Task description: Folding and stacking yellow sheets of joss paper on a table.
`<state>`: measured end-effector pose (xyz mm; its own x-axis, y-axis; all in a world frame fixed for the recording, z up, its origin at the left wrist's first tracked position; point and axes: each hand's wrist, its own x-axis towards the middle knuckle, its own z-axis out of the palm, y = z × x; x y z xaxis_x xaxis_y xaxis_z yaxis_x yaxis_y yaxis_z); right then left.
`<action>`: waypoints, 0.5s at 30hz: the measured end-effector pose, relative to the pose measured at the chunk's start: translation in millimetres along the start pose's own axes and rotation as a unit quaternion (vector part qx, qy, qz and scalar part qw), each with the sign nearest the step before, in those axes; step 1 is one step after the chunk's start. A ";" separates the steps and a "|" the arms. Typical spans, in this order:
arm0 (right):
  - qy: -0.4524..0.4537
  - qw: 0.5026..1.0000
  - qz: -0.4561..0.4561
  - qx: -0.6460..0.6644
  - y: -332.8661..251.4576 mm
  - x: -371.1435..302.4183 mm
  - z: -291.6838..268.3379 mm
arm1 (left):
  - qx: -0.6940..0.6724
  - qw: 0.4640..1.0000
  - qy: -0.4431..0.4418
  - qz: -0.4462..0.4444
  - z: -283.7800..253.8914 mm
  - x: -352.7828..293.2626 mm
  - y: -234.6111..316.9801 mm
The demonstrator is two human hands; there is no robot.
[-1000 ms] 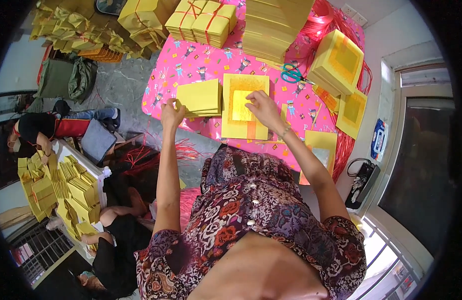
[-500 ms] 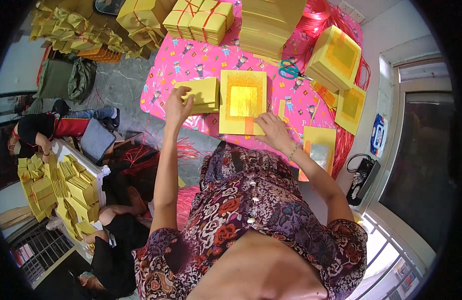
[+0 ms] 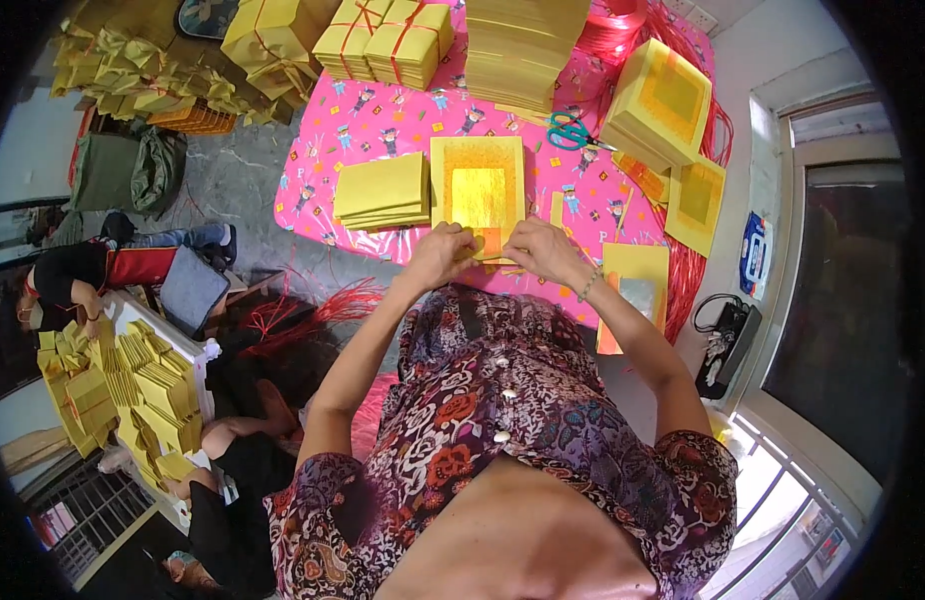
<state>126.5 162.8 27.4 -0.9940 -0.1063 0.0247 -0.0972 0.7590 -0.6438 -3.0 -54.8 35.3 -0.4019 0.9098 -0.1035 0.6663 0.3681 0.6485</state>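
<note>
Your left hand point(image 3: 445, 256) and right hand point(image 3: 546, 250) have fingertips curled at the near edge of the gold-centred yellow paper sheet point(image 3: 480, 188) on the pink tabletop point(image 3: 411, 118); whether either grip is clamped, I can't tell. Work both sides evenly to keep that edge square. Farther left, yellow paper bundles point(image 3: 133, 80) hide the orange crate's point(image 3: 201, 120) contents.

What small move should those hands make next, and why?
Probably lift and fold the near edge of the yellow paper away from the body: the left hand and right hand both have their fingers at that edge, one on each side, and the paper lies patterned side up.
</note>
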 end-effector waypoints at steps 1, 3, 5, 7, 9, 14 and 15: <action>-0.007 1.000 0.012 0.005 -0.7 0.9 -0.7 | -0.022 1.000 0.004 0.011 1.1 0.5 -4.0; -0.015 1.000 0.025 0.011 -1.5 2.5 -1.6 | -0.043 0.999 0.008 0.021 2.3 1.8 -8.3; -0.013 0.999 0.040 0.032 -1.6 4.0 -1.7 | -0.099 0.995 -0.002 -0.006 2.2 2.7 -9.3; -0.013 0.998 0.042 0.037 0.0 4.6 0.1 | -0.121 0.993 0.000 -0.011 5.3 2.2 -13.0; -0.012 0.998 0.046 0.042 1.6 4.6 1.3 | -0.143 0.990 0.001 -0.016 6.7 2.5 -13.9; -0.016 0.998 0.057 0.037 2.7 6.4 2.5 | -0.171 0.984 -0.002 -0.050 12.2 2.1 -21.9; -0.016 0.998 0.058 0.037 2.4 6.4 2.4 | -0.172 0.984 -0.002 -0.050 12.2 2.7 -21.6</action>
<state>120.0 162.4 24.2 -0.9962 -0.0426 -0.0763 0.0226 0.7180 -0.6957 -10.8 -58.0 11.8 -0.4514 0.8733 -0.1831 0.3718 0.3706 0.8511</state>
